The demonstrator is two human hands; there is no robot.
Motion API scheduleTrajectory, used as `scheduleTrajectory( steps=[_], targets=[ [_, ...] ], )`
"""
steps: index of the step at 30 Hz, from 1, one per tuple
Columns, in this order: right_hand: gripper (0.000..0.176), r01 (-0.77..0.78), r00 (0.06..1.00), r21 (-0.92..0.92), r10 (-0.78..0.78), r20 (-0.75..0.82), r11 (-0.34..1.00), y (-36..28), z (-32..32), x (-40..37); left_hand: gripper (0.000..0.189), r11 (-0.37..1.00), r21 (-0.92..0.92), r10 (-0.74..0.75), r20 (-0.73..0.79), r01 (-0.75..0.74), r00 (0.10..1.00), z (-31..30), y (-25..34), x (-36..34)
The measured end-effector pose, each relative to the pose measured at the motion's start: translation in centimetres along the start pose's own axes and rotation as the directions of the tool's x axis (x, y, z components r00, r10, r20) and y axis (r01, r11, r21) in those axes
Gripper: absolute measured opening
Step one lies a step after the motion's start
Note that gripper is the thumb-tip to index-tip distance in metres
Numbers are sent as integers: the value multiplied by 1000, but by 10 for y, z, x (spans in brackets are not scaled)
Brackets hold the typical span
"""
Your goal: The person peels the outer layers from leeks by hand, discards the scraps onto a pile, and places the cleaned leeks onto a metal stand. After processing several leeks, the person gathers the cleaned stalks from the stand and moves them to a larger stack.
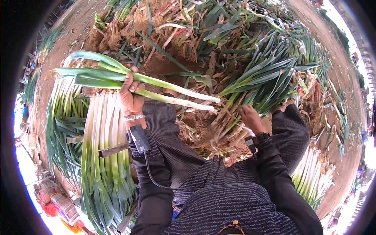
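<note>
My left hand (131, 94) is closed around cleaned leeks (172, 87), held level with green leaves to the left and white root ends to the right. Those white ends reach toward the middle, above the ground. Over the stems of a heap of untrimmed leeks (262, 84), my right hand (250, 117) has its fingers curled in. What lies between those fingers is hidden. A short white stem (248, 131) shows just below that hand. Dry brown outer leaves (221, 123) lie just left of it.
Cleaned leeks (103, 129) lie stacked on the left in a metal frame (113, 150). More white-stemmed leeks (311, 172) are at the right, beside my knee. Peeled leaves and roots (168, 23) cover the ground ahead. Bare soil (70, 35) shows at the far left.
</note>
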State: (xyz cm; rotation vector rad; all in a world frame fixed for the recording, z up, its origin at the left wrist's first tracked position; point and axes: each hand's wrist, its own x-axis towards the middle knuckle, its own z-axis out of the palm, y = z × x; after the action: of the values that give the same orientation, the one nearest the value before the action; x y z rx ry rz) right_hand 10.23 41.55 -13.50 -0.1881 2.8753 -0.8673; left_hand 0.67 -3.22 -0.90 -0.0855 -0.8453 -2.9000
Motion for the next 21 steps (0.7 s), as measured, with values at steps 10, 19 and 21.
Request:
scheduleTrajectory(
  steps=[10, 19, 21],
  targets=[
    [58, 123, 988, 461, -153, 28, 879, -96, -12, 23, 28, 999, -42, -11, -90, 7, 996, 15, -12, -2],
    [21, 89, 995, 417, -61, -79, 904, -30, 32, 14, 25, 994, 88, -37, -285, 64, 958, 19, -29, -4],
    [13, -28, 999, -70, 25, -47, 997, -24, 32, 13, 27, 981, 185, 4, -333, 61, 943, 32, -48, -9]
  ],
)
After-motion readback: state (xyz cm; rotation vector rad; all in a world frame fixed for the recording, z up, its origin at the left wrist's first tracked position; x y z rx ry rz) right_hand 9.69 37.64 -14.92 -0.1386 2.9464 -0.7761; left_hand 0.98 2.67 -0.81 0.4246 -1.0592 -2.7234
